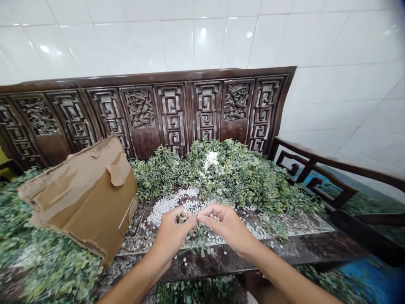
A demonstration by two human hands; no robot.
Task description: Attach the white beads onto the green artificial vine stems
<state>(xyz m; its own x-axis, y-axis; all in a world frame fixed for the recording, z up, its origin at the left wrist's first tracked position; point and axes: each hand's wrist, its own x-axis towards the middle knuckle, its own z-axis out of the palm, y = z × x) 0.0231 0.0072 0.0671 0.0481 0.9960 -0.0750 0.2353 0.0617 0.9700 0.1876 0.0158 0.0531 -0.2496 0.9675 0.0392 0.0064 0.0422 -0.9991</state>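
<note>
Over the front of a dark wooden bench seat, my left hand (174,230) is closed on a small sprig of artificial leaves (182,218). The fingertips of my right hand (223,226) are pinched together and meet those of my left; whatever lies between them is too small to make out. Beneath and behind both hands, many small white pieces (167,207) are scattered over the seat. More leafy strands (201,245) hang or lie just below the fingers. A large heap of green artificial foliage (247,173) rises behind my hands.
A torn brown cardboard piece (85,198) leans at the left, with more foliage (57,270) around it. Behind stands the carved bench back (142,139), and an armrest (332,169) is on the right. Blue material (367,278) shows at the lower right.
</note>
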